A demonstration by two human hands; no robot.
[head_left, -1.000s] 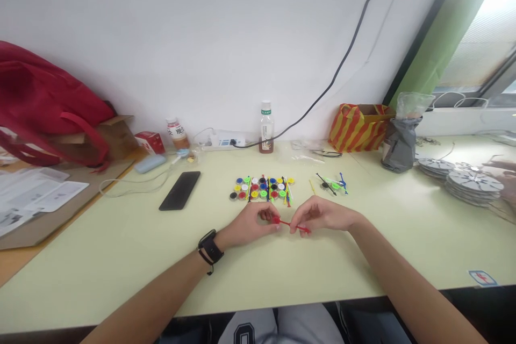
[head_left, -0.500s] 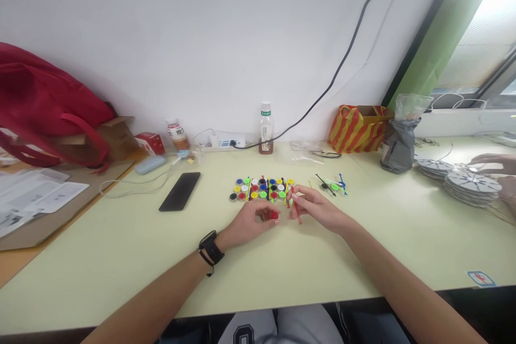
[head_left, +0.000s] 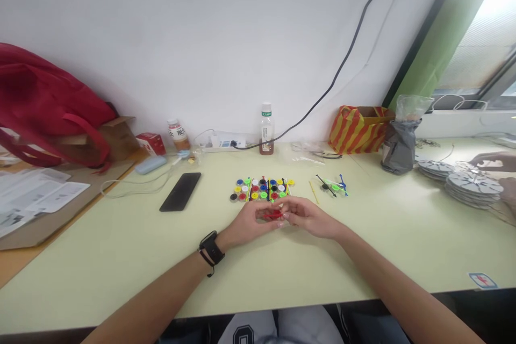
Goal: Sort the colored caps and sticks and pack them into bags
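Note:
My left hand [head_left: 246, 221], a black watch [head_left: 212, 247] on its wrist, grips a small red round piece [head_left: 276, 215] between thumb and fingers. Against it, my right hand [head_left: 312, 217] pinches a thin red stick, now mostly hidden by the fingers. The fingertips of both hands meet around the red parts. Just beyond them lie rows of small coloured round pieces [head_left: 255, 195], with thin coloured sticks laid between them. To the right of these rest a yellow stick [head_left: 313, 192] and a loose cluster of sticks and round pieces [head_left: 334, 187].
A black phone [head_left: 180, 192] lies left of my hands. Along the wall stand a drink bottle [head_left: 266, 129], a power strip [head_left: 223, 141] and a striped bag [head_left: 355, 131]. At right, another person's hand [head_left: 497, 161] is by stacked grey discs [head_left: 473, 185].
My right hand has moved left with the red stick and met my left hand at the red round piece. The yellow stick on the table is now uncovered.

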